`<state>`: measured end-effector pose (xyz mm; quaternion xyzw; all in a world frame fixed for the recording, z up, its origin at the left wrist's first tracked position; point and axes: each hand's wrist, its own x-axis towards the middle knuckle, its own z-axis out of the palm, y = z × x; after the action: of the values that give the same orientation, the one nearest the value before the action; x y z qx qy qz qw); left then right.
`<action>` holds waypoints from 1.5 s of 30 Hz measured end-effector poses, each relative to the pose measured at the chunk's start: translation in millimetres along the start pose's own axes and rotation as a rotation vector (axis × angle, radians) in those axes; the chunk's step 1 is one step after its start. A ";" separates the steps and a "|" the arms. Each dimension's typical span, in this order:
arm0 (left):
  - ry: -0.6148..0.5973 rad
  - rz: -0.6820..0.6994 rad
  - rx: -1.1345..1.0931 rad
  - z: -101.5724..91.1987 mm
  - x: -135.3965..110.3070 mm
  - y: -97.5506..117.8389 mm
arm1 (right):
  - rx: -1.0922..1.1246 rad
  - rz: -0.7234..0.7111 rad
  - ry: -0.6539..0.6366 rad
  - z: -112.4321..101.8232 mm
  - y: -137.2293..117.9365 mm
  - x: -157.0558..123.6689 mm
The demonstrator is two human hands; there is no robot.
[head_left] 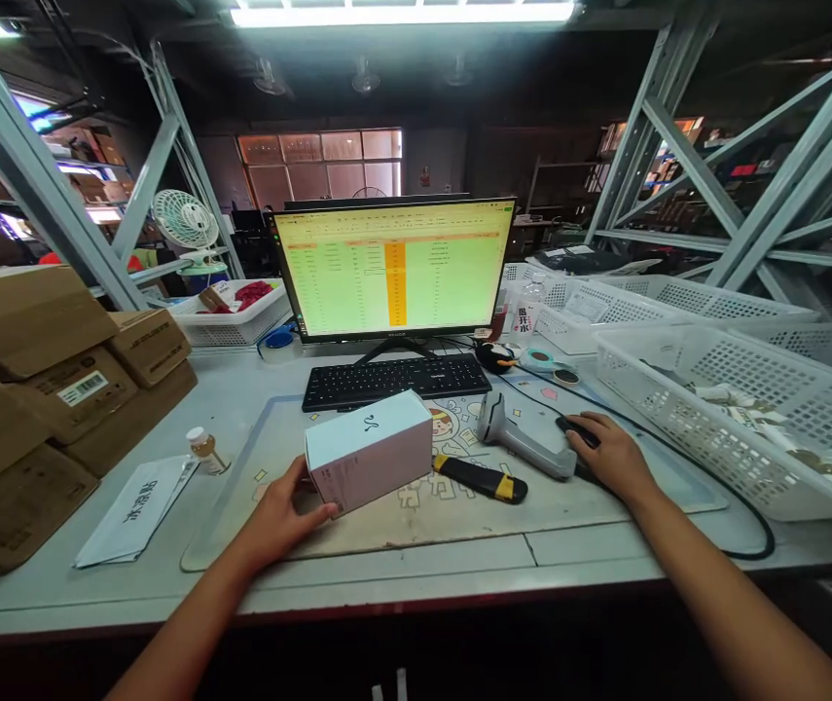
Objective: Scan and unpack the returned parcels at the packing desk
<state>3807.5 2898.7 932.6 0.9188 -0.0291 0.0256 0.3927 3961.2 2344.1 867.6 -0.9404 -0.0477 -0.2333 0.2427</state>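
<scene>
My left hand [288, 514] grips the left end of a white box [373, 458], thumb along its near bottom edge and fingers behind it. The box rests on a printed desk mat [401, 523]. At the right, my right hand [609, 455] is closed over a black computer mouse [577, 431], which it partly covers. Between the hands lie a grey barcode scanner [524, 440] and a black and yellow utility knife [480, 478]. A black keyboard [395, 383] sits behind the box, below a monitor [343, 282] that shows a spreadsheet with one orange column.
Stacked cardboard boxes [28, 321] fill the left side, near a small bottle [207, 452] and white paper packets [136, 511]. White plastic baskets [743, 428] line the right. A black cable [678, 433] curves over the mat. Another basket [233, 329] stands at the back left.
</scene>
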 end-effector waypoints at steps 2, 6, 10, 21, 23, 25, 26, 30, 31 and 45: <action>0.004 0.000 0.017 -0.5 -0.2 0.7 | 0.008 -0.005 0.013 2.9 2.4 -0.2; 0.022 0.021 0.037 -1.6 -0.6 1.7 | 0.082 -0.017 0.068 5.0 6.1 -2.4; 0.015 0.047 0.026 -1.3 -0.2 0.7 | 0.088 0.027 0.111 -9.0 -7.3 8.2; -0.022 0.080 -0.037 -3.6 2.3 6.4 | -0.146 -0.167 -0.533 28.2 -189.2 128.7; -0.028 0.083 -0.045 -3.7 2.6 7.7 | -0.166 -0.167 -0.565 42.4 -203.6 136.7; -0.033 0.087 -0.056 -3.1 3.1 7.7 | -0.193 -0.165 -0.601 51.9 -209.4 139.8; -0.034 0.090 -0.061 -2.6 3.4 7.2 | -0.204 -0.163 -0.616 54.7 -210.8 140.0; -0.035 0.103 -0.061 -1.3 3.6 5.9 | -0.207 -0.178 -0.601 50.6 -215.4 134.6; -0.035 0.102 -0.058 -1.2 3.5 6.1 | -0.198 -0.184 -0.578 45.5 -216.2 132.0; -0.064 0.056 -0.083 0.2 2.2 9.1 | -0.130 0.050 -0.043 -29.2 -2.9 14.4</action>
<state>3809.0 2892.2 939.2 0.9009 -0.0683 0.0056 0.4286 3961.2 2332.4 898.1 -0.9598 -0.0143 -0.2098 0.1859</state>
